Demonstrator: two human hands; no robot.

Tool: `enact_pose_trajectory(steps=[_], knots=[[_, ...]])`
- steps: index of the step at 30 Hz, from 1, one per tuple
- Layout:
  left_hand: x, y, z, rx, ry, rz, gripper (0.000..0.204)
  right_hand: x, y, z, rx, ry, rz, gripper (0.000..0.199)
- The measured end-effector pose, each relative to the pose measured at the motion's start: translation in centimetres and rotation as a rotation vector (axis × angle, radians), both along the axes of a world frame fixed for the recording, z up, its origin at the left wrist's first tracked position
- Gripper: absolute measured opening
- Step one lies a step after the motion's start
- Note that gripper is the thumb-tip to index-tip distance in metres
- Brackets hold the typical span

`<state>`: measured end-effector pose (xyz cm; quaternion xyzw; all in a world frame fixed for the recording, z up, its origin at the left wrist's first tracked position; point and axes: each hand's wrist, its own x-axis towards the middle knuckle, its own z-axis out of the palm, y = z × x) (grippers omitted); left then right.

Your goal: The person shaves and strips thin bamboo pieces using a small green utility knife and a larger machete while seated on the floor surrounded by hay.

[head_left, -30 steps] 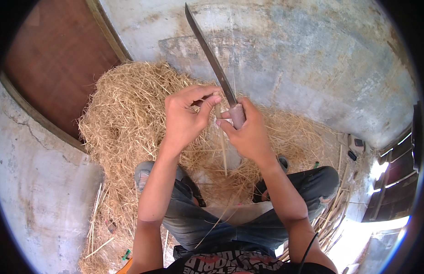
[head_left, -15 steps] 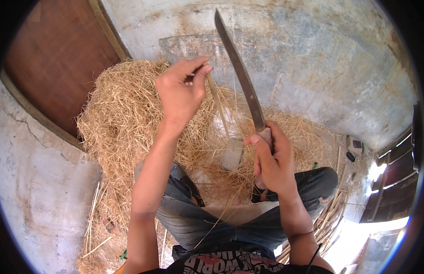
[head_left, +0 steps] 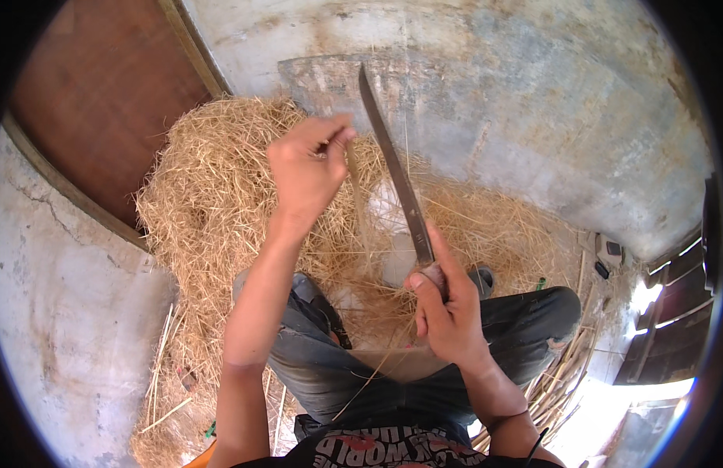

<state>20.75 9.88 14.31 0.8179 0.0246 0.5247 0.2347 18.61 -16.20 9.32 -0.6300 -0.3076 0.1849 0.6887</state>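
My left hand (head_left: 311, 164) pinches the top end of a thin, pale strip (head_left: 357, 191), perhaps split bamboo, which hangs down in front of the straw and looks blurred. In my right hand (head_left: 451, 312) is the handle of a long machete (head_left: 399, 171), its dark, slightly curved blade pointing up and away from me. The blade stands just right of the strip, apart from my left fingers. Below, between my feet, a grey block (head_left: 395, 269) lies among loose shavings.
A large heap of straw-like shavings (head_left: 213, 179) rises at the left, against a stained wall (head_left: 517, 101) and near a brown door panel (head_left: 104, 101). Long thin sticks (head_left: 568, 382) lie beside my right knee. Small dark objects (head_left: 608, 249) rest at the far right.
My right hand has drawn the machete down and slightly left, nearer to me. My left hand stays nearly in place, and the strip's lower end has swung left.
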Motion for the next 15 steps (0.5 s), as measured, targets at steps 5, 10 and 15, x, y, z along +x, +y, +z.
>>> enact_pose_trajectory(steps=[5,10,15], knots=[[0.2,1.6,-2.1,-0.072,-0.042,0.042,0.019,-0.9,0.6,0.9,0.056,-0.008,0.022,0.064],[-0.4,1.6,-1.6,-0.087,-0.008,0.053,0.019,-1.7,0.2,-1.0,0.038,-0.068,0.064,0.063],[-1.2,1.8,-1.1,0.043,-0.009,0.116,0.018,-2.6,-0.1,-1.0,0.011,0.173,0.133,0.063]])
